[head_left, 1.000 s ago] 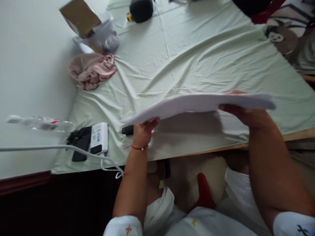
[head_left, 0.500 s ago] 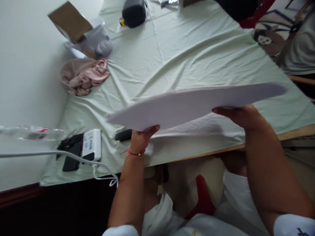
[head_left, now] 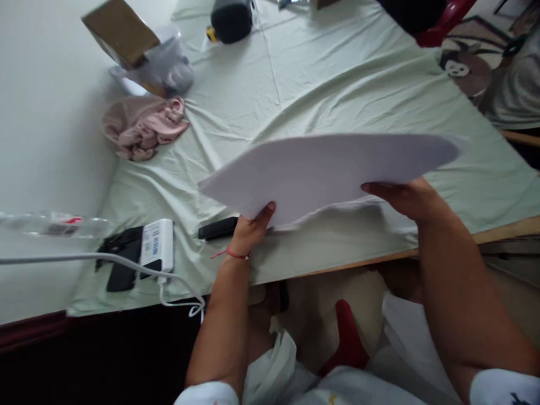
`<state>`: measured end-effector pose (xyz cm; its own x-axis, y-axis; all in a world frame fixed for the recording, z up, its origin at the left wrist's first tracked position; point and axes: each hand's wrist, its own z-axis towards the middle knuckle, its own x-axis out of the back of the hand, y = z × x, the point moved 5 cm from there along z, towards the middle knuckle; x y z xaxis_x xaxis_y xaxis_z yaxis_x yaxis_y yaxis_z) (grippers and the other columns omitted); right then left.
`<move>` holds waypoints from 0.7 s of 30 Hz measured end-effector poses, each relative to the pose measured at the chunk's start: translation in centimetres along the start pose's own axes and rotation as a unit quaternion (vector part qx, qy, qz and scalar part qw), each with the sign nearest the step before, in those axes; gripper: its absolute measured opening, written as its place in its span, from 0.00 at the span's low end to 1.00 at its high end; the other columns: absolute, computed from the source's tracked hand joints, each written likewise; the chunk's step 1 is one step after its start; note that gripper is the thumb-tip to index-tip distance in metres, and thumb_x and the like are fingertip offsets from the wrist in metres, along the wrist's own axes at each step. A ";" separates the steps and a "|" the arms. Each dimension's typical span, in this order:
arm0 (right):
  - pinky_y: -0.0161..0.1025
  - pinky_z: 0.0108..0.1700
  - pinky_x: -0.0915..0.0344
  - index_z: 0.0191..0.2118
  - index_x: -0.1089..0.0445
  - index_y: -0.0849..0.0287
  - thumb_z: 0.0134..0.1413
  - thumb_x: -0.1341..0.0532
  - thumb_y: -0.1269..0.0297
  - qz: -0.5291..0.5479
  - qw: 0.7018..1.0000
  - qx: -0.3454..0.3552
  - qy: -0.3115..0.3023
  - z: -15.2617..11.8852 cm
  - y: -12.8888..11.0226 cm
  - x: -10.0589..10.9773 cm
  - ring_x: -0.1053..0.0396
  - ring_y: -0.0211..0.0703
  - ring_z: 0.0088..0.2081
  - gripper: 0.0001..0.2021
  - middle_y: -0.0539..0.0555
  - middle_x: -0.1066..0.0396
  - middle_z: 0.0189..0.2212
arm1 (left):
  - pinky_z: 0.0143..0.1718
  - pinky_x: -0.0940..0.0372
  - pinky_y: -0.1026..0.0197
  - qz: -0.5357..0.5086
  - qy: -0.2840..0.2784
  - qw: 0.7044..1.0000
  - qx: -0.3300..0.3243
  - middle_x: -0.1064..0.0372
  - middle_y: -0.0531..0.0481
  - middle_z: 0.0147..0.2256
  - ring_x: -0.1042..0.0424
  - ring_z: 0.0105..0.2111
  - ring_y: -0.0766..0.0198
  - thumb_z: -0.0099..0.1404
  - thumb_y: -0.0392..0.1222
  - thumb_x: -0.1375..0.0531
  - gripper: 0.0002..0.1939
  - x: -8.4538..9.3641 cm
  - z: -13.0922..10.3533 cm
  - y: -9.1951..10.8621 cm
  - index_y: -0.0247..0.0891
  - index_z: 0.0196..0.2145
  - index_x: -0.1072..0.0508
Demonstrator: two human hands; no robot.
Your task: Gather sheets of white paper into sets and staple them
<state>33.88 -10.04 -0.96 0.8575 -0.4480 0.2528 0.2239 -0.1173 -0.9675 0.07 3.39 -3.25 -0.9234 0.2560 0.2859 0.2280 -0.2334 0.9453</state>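
Note:
A stack of white paper sheets [head_left: 324,169] is held up over the cloth-covered table, bowed and tilted. At its lower left edge my left hand [head_left: 253,225] pinches it, thumb on top and the other fingers hidden beneath. My right hand [head_left: 400,197] grips the right part of the same edge, its thumb pressed on the paper and the fingers under it. A black oblong object [head_left: 217,228] lies on the cloth just beside my left hand.
Left on the green tablecloth [head_left: 236,264] lie a white device with a label [head_left: 162,239], a black phone-like slab [head_left: 122,275] and a white cable [head_left: 181,287]. A clear bottle [head_left: 63,224] is nearby. Farther back are pink cloth [head_left: 152,126], a cardboard box [head_left: 120,31] and a black case [head_left: 231,21].
The paper's left end has shifted right and up, and the stack bows more, with its upper face tipped more into view. My left hand has moved slightly right and upward.

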 end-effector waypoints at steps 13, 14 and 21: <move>0.45 0.47 0.25 0.36 0.21 0.55 0.46 0.23 0.51 0.039 0.999 0.014 0.010 -0.4 0.2 0.5 0.25 0.45 0.41 0.16 0.52 0.22 0.38 | 0.60 0.28 0.42 0.011 -0.026 1.000 0.007 0.19 0.39 0.44 0.21 0.50 0.47 0.57 0.60 0.27 0.27 0.6 -0.7 -0.4 0.39 0.46 0.21; 0.48 0.52 0.25 0.38 0.21 0.54 0.44 0.22 0.53 -0.001 1.000 0.010 0.010 -0.4 0.4 0.7 0.24 0.49 0.44 0.17 0.53 0.21 0.40 | 0.58 0.28 0.41 0.033 -0.028 0.999 -0.012 0.19 0.40 0.42 0.21 0.47 0.48 0.55 0.59 0.26 0.27 0.7 -0.6 -0.3 0.39 0.46 0.21; 0.51 0.54 0.26 0.43 0.22 0.51 0.46 0.24 0.57 -0.042 0.999 0.000 0.007 -0.3 0.7 0.5 0.24 0.55 0.50 0.17 0.53 0.20 0.43 | 0.62 0.31 0.42 0.045 -0.018 0.998 -0.050 0.20 0.43 0.39 0.21 0.48 0.48 0.59 0.59 0.28 0.22 0.1 0.0 -0.5 0.40 0.42 0.20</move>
<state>34.34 -10.58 -1.51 0.8287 -0.4491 0.3340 0.2958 -0.1550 -0.9426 -0.09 3.54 -3.70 -0.8886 0.2632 0.3756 0.2754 -0.3487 0.8959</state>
